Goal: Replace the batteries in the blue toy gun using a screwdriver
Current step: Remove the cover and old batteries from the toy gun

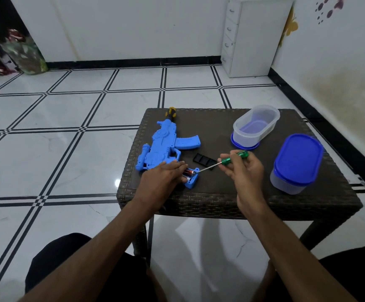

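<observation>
Batteries (187, 173) sit closest to us among the task's things, lying side by side in the open compartment of the blue toy gun (163, 147), near the front edge of the wicker table (210, 199), toward its left side. We see a red-and-black cell uppermost, its long axis running left to right, with its right end pointing at the screwdriver tip.

Our left hand (162, 177) lies flat over the grip end of the gun, fingers straight and pressing down, fingertips touching the cells' left part; it holds nothing. Our right hand (241, 168) is just to the right, fingers and thumb curled round the green handle of the screwdriver (220, 163), whose thin shaft slants down and left until its tip meets the right end of the top battery. We judge the coming move to be a levering out of that cell, so the tip must get under that end while the left hand steadies the body.

Beyond the shaft lies the black battery cover (203, 160), off the gun. The gun's barrel points toward the far left corner, where a yellow-and-black tool handle (171, 111) shows.

On the right side, a nearer tub (295, 171) is closed with a blue lid, contents unclear. Farther back, a clear tub (256, 125) stands open on its blue lid; we see nothing inside.
</observation>
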The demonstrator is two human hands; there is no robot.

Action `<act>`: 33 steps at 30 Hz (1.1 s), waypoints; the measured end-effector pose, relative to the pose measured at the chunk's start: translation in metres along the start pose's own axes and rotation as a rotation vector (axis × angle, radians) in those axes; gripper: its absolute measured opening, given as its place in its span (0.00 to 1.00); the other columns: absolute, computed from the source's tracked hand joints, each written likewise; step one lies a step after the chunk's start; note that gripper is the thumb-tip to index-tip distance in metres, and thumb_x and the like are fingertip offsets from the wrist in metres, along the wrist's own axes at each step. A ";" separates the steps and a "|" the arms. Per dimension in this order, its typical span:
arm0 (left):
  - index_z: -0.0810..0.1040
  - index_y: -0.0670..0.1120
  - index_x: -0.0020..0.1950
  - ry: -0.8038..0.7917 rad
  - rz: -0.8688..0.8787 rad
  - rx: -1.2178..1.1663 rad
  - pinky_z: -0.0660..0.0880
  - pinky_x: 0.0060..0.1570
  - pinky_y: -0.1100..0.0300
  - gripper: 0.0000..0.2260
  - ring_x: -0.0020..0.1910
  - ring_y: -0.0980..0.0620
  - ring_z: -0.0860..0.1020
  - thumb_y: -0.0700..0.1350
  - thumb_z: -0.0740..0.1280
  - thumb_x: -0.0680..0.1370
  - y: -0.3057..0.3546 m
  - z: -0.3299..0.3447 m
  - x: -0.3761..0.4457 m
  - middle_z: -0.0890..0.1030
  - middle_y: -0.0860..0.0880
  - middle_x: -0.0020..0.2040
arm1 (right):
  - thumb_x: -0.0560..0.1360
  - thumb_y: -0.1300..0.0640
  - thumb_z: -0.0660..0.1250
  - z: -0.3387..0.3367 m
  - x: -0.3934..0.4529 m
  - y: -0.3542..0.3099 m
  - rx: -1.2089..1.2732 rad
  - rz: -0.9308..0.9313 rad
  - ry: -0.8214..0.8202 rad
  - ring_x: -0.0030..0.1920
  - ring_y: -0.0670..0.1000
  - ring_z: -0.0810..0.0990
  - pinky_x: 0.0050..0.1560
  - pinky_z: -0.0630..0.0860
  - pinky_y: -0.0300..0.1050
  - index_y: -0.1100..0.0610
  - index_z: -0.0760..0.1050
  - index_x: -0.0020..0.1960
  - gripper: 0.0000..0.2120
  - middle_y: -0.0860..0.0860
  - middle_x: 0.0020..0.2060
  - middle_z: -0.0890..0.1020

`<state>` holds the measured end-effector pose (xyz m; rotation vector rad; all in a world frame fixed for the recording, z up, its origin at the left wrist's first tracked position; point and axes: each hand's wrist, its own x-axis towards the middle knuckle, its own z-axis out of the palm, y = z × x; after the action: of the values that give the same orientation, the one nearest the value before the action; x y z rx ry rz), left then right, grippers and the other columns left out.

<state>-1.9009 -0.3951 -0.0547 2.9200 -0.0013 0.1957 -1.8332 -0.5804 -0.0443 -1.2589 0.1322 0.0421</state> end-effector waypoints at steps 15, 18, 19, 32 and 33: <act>0.67 0.54 0.75 0.002 -0.165 -0.083 0.63 0.71 0.52 0.30 0.77 0.52 0.58 0.62 0.66 0.75 -0.032 0.009 -0.009 0.62 0.53 0.78 | 0.68 0.50 0.78 0.036 0.032 -0.007 -1.393 -0.384 -0.873 0.45 0.47 0.77 0.41 0.73 0.45 0.49 0.63 0.44 0.21 0.45 0.47 0.79; 0.65 0.56 0.76 -0.006 -0.170 -0.049 0.64 0.70 0.53 0.30 0.78 0.53 0.57 0.63 0.65 0.75 -0.031 0.008 -0.008 0.60 0.55 0.78 | 0.69 0.57 0.77 0.040 0.040 -0.006 -1.328 -0.375 -0.894 0.41 0.46 0.79 0.37 0.72 0.39 0.50 0.63 0.41 0.21 0.46 0.45 0.82; 0.65 0.56 0.75 -0.005 -0.172 -0.046 0.64 0.70 0.52 0.30 0.78 0.53 0.57 0.63 0.65 0.76 -0.030 0.008 -0.008 0.60 0.55 0.78 | 0.70 0.58 0.77 0.040 0.041 -0.007 -1.338 -0.395 -0.900 0.40 0.45 0.79 0.37 0.73 0.40 0.50 0.63 0.41 0.20 0.47 0.44 0.82; 0.67 0.55 0.74 0.004 -0.193 0.061 0.70 0.65 0.52 0.27 0.76 0.52 0.60 0.64 0.61 0.77 -0.018 0.006 -0.004 0.62 0.54 0.78 | 0.74 0.55 0.66 0.024 0.029 -0.024 -1.424 -0.767 -0.530 0.33 0.52 0.77 0.33 0.76 0.51 0.52 0.65 0.45 0.09 0.50 0.34 0.78; 0.68 0.55 0.74 0.005 -0.189 0.055 0.71 0.64 0.52 0.27 0.76 0.52 0.60 0.64 0.62 0.77 -0.018 0.006 -0.004 0.62 0.54 0.78 | 0.74 0.56 0.66 0.019 0.034 -0.032 -1.403 -0.753 -0.449 0.34 0.52 0.77 0.33 0.76 0.51 0.52 0.65 0.45 0.09 0.50 0.34 0.78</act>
<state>-1.9038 -0.3789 -0.0648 2.9511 0.2833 0.1741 -1.7949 -0.5740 -0.0123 -2.5699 -0.9189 -0.2818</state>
